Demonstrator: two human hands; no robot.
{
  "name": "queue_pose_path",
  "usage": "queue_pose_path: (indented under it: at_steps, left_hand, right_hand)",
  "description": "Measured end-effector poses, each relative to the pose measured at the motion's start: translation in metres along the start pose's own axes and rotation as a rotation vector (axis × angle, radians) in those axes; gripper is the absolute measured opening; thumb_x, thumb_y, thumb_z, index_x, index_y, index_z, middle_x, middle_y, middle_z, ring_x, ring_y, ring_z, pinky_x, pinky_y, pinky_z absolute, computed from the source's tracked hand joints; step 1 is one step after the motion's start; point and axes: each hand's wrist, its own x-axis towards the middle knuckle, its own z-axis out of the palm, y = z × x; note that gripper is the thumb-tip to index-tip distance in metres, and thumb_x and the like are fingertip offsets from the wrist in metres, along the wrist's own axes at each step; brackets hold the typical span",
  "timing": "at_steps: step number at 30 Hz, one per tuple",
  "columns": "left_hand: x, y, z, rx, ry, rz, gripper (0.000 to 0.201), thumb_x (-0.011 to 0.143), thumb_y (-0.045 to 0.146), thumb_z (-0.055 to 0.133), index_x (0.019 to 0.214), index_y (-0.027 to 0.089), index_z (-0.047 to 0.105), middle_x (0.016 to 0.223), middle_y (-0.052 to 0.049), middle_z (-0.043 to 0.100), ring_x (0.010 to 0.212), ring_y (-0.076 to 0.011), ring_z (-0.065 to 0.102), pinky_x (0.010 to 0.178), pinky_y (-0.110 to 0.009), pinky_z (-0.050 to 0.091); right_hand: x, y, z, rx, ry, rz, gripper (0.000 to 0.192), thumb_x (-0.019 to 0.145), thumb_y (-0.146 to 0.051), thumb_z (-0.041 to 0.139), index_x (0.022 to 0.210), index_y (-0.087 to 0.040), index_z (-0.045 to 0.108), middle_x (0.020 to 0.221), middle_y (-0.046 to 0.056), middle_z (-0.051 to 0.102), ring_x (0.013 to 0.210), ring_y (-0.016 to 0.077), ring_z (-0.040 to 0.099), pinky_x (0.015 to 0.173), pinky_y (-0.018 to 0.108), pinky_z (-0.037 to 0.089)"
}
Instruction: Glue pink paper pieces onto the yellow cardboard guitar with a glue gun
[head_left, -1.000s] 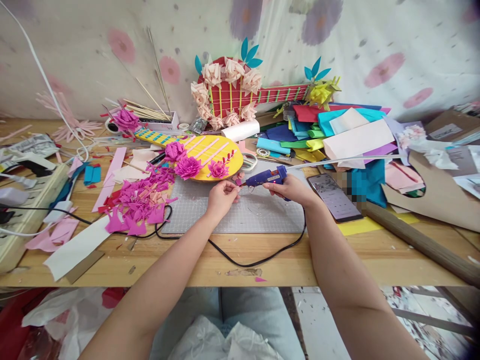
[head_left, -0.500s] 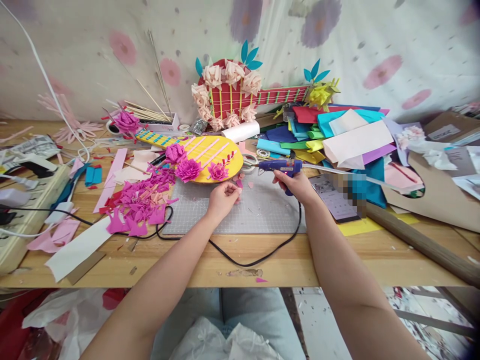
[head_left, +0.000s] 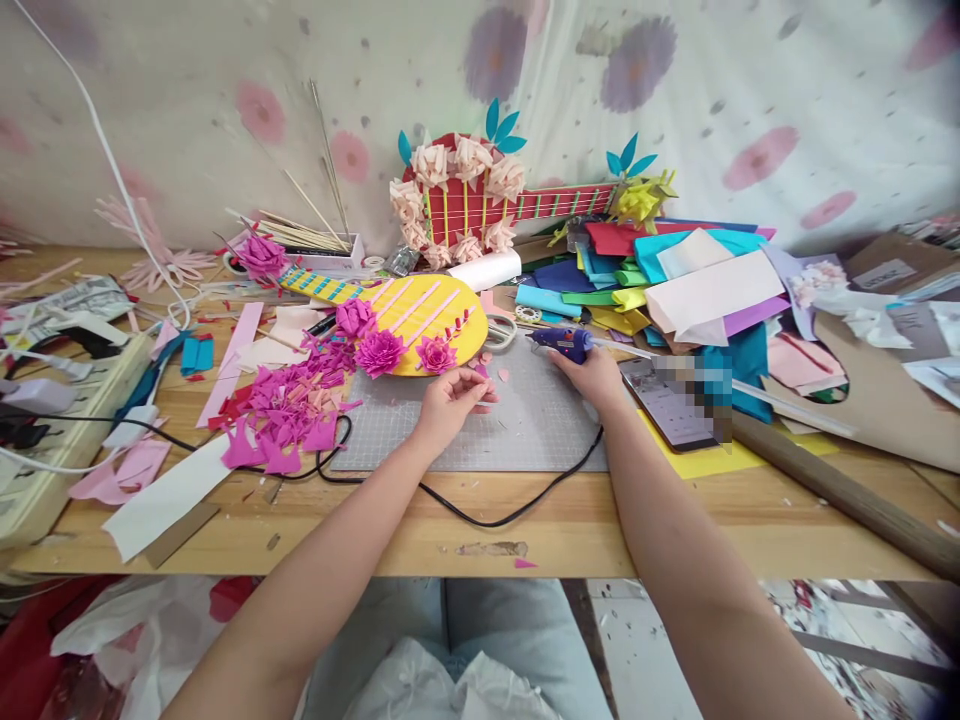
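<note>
While my right hand (head_left: 596,375) grips the glue gun (head_left: 561,345) mid-frame, my left hand (head_left: 450,395) pinches a small pink piece (head_left: 480,371); three flowers (head_left: 381,351) sit on the yellow guitar (head_left: 420,310), petals remain loose.

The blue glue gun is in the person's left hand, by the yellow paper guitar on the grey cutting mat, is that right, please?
Not quite: the head view shows the blue glue gun in the right hand, not the left. The left hand pinches a small pink piece instead. The rest holds: the gun is by the yellow paper guitar, at the far edge of the grey cutting mat.
</note>
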Motion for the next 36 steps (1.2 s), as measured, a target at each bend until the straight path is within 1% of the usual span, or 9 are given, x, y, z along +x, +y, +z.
queue_pose_path:
  at_steps: [6, 10, 14, 17, 21, 26, 31, 34, 36]
  left_hand:
    - [-0.003, 0.005, 0.017, -0.173, 0.062, -0.127, 0.026, 0.063, 0.025, 0.075, 0.081, 0.014, 0.06, 0.084, -0.005, 0.07, 0.077, -0.0164, 0.069, 0.06, -0.023, 0.053]
    - [-0.002, 0.015, 0.024, -0.304, 0.126, -0.219, 0.015, 0.068, 0.017, 0.071, 0.077, 0.013, 0.059, 0.085, -0.005, 0.07, 0.077, -0.0147, 0.068, 0.06, -0.021, 0.052]
    - [-0.003, 0.023, 0.032, -0.436, 0.201, -0.293, 0.009, 0.073, 0.013, 0.065, 0.079, 0.016, 0.06, 0.084, 0.001, 0.067, 0.066, -0.0059, 0.063, 0.055, -0.016, 0.048]
    - [-0.004, 0.025, 0.039, -0.497, 0.289, -0.343, 0.009, 0.074, 0.013, 0.065, 0.081, 0.017, 0.061, 0.067, 0.006, 0.058, 0.047, 0.0012, 0.048, 0.046, -0.011, 0.039]
    - [-0.003, 0.025, 0.046, -0.592, 0.342, -0.334, 0.009, 0.076, 0.011, 0.063, 0.082, 0.017, 0.062, 0.061, 0.007, 0.052, 0.042, 0.0022, 0.038, 0.04, -0.01, 0.03]
    - [0.001, 0.027, 0.048, -0.645, 0.38, -0.305, 0.006, 0.078, 0.009, 0.06, 0.079, 0.016, 0.062, 0.062, 0.006, 0.052, 0.044, 0.0019, 0.039, 0.04, -0.01, 0.029]
    - [0.002, 0.026, 0.048, -0.58, 0.372, -0.277, 0.005, 0.076, 0.014, 0.062, 0.081, 0.017, 0.063, 0.065, 0.005, 0.054, 0.046, 0.0008, 0.04, 0.042, -0.011, 0.031]
    - [-0.003, 0.027, 0.046, -0.432, 0.339, -0.251, 0.013, 0.072, 0.012, 0.062, 0.085, 0.017, 0.062, 0.07, 0.004, 0.056, 0.05, -0.0006, 0.044, 0.044, -0.013, 0.033]
    - [-0.007, 0.032, 0.039, -0.231, 0.318, -0.145, 0.019, 0.07, 0.012, 0.062, 0.088, 0.018, 0.06, 0.075, 0.003, 0.057, 0.057, -0.0038, 0.05, 0.046, -0.015, 0.036]
  right_hand:
    - [-0.015, -0.004, -0.042, -0.252, -0.078, 0.011, 0.047, 0.059, -0.062, 0.067, 0.076, -0.019, 0.058, 0.088, 0.016, 0.064, 0.088, 0.0334, 0.059, 0.067, 0.039, 0.041]
    - [-0.033, -0.024, -0.056, -0.141, -0.289, -0.026, 0.04, 0.06, -0.058, 0.066, 0.067, -0.021, 0.052, 0.067, 0.005, 0.06, 0.066, 0.0219, 0.055, 0.058, 0.033, 0.037]
    - [-0.049, -0.055, -0.038, 0.461, -0.369, -0.243, 0.036, 0.066, -0.055, 0.062, 0.076, -0.021, 0.054, 0.077, 0.002, 0.06, 0.069, 0.0152, 0.053, 0.064, 0.029, 0.042]
    - [-0.057, -0.074, -0.019, 0.831, -0.372, -0.191, 0.036, 0.067, -0.051, 0.064, 0.085, -0.021, 0.055, 0.085, 0.002, 0.062, 0.076, 0.0144, 0.057, 0.071, 0.029, 0.046]
    - [-0.065, -0.089, -0.003, 1.129, -0.384, -0.076, 0.043, 0.059, -0.041, 0.074, 0.091, -0.022, 0.053, 0.086, 0.0, 0.063, 0.078, 0.0129, 0.06, 0.078, 0.031, 0.048]
    - [-0.07, -0.102, 0.008, 1.298, -0.31, 0.075, 0.052, 0.049, -0.037, 0.079, 0.085, -0.023, 0.046, 0.077, -0.002, 0.061, 0.073, 0.0127, 0.061, 0.077, 0.032, 0.051]
    - [-0.068, -0.108, 0.015, 1.288, -0.278, 0.078, 0.052, 0.051, -0.041, 0.077, 0.081, -0.024, 0.04, 0.072, -0.004, 0.057, 0.073, 0.0138, 0.062, 0.075, 0.032, 0.052]
    - [-0.061, -0.106, 0.013, 1.273, -0.276, 0.054, 0.051, 0.052, -0.04, 0.077, 0.081, -0.024, 0.038, 0.071, -0.005, 0.056, 0.073, 0.0132, 0.063, 0.072, 0.03, 0.052]
    - [-0.054, -0.103, 0.01, 1.239, -0.293, 0.045, 0.052, 0.052, -0.039, 0.077, 0.081, -0.024, 0.037, 0.073, -0.005, 0.058, 0.073, 0.0137, 0.064, 0.069, 0.029, 0.052]
